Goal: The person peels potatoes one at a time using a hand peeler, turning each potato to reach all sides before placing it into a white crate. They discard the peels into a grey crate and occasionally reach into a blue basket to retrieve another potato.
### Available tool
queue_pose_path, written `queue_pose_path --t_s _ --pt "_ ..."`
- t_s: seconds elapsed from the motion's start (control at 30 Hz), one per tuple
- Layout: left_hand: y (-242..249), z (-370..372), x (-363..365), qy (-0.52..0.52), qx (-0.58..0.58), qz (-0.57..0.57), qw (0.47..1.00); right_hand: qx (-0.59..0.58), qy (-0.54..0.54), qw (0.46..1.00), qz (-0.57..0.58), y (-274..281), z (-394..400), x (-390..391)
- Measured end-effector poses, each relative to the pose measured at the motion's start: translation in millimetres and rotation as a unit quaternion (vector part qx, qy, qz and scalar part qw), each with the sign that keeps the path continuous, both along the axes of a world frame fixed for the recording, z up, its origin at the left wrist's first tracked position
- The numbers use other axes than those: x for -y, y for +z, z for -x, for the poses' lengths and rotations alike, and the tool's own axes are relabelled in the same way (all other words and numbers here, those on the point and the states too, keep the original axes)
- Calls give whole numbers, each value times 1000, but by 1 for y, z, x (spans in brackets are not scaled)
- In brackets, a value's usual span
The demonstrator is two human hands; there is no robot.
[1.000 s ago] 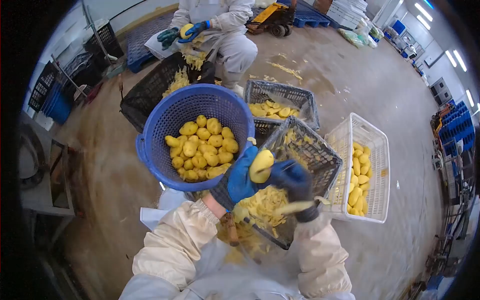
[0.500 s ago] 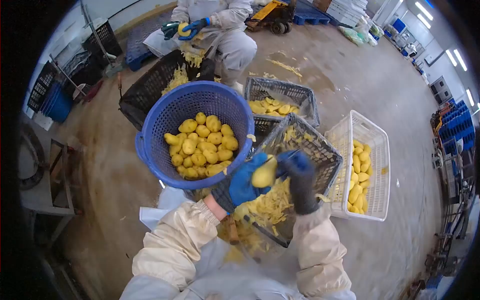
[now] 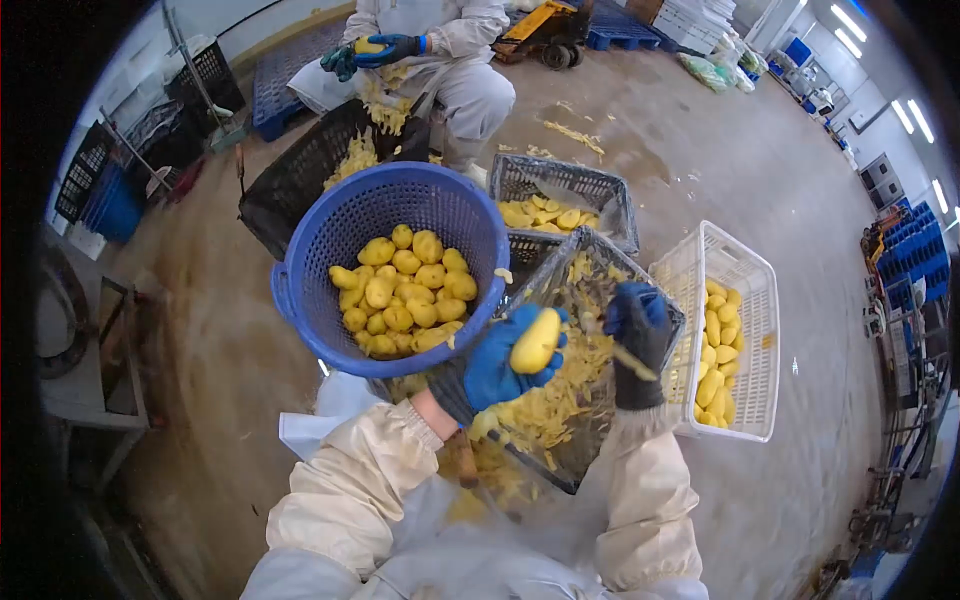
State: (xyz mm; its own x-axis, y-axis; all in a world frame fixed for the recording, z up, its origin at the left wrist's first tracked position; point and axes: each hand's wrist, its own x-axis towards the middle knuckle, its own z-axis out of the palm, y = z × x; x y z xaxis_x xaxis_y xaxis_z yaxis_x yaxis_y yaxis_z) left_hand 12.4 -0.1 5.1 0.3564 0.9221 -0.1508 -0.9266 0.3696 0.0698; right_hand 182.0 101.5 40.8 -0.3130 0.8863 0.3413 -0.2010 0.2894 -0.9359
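My left hand [image 3: 490, 370], in a blue glove, holds a smooth yellow potato [image 3: 536, 342] in its upturned palm. To the right is my right hand [image 3: 640, 325] in a dark glove, its fingers curled around something mostly hidden. A pale strip of peel [image 3: 635, 363] shows at its wrist. Both hands are above a black crate [image 3: 622, 262] lined with plastic and holding a heap of yellow peelings [image 3: 545, 410]. Left of it stands a round blue basket [image 3: 400, 190] with many yellow potatoes [image 3: 397, 292] inside.
On the right, a white crate [image 3: 752, 300] holds smooth yellow potatoes [image 3: 714, 370]. Behind the peelings is another dark crate [image 3: 505, 178] with yellow pieces. Across from me, a co-worker [image 3: 465, 100] holds a potato over a black crate [image 3: 290, 185]. A pallet jack [image 3: 540, 30] stands behind.
My right hand has moved right, away from the potato. My left hand has turned slightly, showing more of the potato. The co-worker's hands have shifted on their own potato.
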Motion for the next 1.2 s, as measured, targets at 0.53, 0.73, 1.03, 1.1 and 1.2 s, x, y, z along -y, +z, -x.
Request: queue_pose_path --t_s 0.53,0.73,1.03,1.1,1.2 --pt "8 4 0 104 -110 21 988 123 136 980 83 12 32 46" --pt "7 8 -7 88 -11 37 995 3 28 987 158 16 19 26" --pt "2 -2 1 22 -33 -25 999 41 -45 990 127 13 12 7" --pt "7 4 -5 66 -25 26 997 42 17 985 164 15 16 22" --pt "5 11 -2 80 -53 58 994 144 153 977 31 0 33 53"
